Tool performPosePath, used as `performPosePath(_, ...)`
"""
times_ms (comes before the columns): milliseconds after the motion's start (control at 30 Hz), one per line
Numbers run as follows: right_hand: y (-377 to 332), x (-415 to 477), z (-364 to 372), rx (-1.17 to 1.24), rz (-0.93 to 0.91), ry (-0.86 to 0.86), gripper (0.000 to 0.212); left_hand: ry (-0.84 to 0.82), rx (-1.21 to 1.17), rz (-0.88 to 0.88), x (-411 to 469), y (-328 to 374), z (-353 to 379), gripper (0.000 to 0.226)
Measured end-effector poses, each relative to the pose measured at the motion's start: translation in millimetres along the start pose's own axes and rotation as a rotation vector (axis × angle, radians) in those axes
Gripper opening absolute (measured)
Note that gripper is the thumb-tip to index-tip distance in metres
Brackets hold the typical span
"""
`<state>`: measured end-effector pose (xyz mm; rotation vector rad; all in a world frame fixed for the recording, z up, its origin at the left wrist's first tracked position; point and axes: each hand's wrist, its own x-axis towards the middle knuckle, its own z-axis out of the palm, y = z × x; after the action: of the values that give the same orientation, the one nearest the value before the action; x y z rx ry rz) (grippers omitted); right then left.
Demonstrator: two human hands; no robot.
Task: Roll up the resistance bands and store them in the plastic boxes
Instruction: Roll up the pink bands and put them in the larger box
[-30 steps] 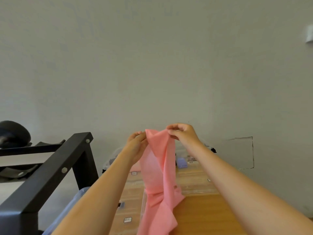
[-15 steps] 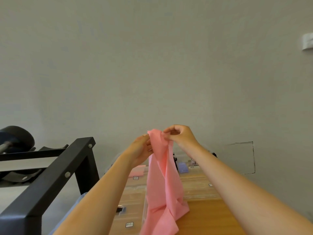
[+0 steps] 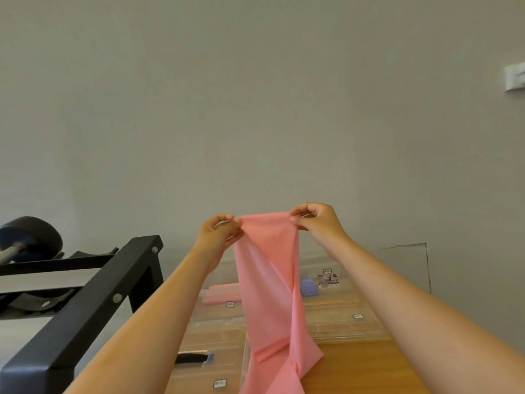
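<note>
Left hand (image 3: 218,233) and right hand (image 3: 318,220) each pinched a top corner of the pink band (image 3: 267,280), at 9 and 3 o'clock of its edge. Hands were apart, likely to spread it flat for rolling. The band hung toward 6 o'clock over clear boxes (image 3: 335,317) on the bench (image 3: 369,368).

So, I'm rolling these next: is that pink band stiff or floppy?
Probably floppy: the pink band hangs limp and twisted from the left hand and right hand. Likely light, since fingertip pinches alone carry it. Its folded tail may need straightening.
</note>
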<state>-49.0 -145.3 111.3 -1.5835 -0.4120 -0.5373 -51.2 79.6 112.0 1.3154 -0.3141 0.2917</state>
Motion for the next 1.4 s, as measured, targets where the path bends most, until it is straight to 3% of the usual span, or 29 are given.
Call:
performPosePath(333, -67, 32, 1, 0.130, -0.101, -0.030, 0.023, 0.000, -0.057, 0.212, 23, 79, 23, 0.023)
performPosePath(600, -110, 54, -4, 0.030, -0.236, -0.006, 0.030, 0.004, -0.036, 0.315, 37, 129, 37, 0.024)
performPosePath(700, -110, 54, -6, 0.059, -0.198, -0.039, 0.026, -0.015, -0.002, 0.270, 41, 126, 31, 0.029)
performPosePath(867, -73, 50, -6, -0.112, -0.047, -0.173, 0.040, -0.025, 0.404, 0.221, 40, 96, 11, 0.036)
performPosePath(967, -53, 49, -1, -0.144, -0.052, -0.190, 0.035, 0.054, 0.566, 0.194, 41, 83, 2, 0.038)
performPosePath(1067, -43, 50, 4, -0.145, -0.058, -0.158, 0.028, 0.089, 0.546, 0.185, 42, 75, -2, 0.041)
performPosePath(1233, -43, 51, 6, -0.149, -0.069, -0.098, 0.018, 0.027, 0.301, 0.137, 39, 70, -8, 0.032)
performPosePath(1400, -38, 50, 3, -0.208, -0.049, -0.121, 0.029, -0.013, 0.398, 0.190, 36, 61, -14, 0.028)
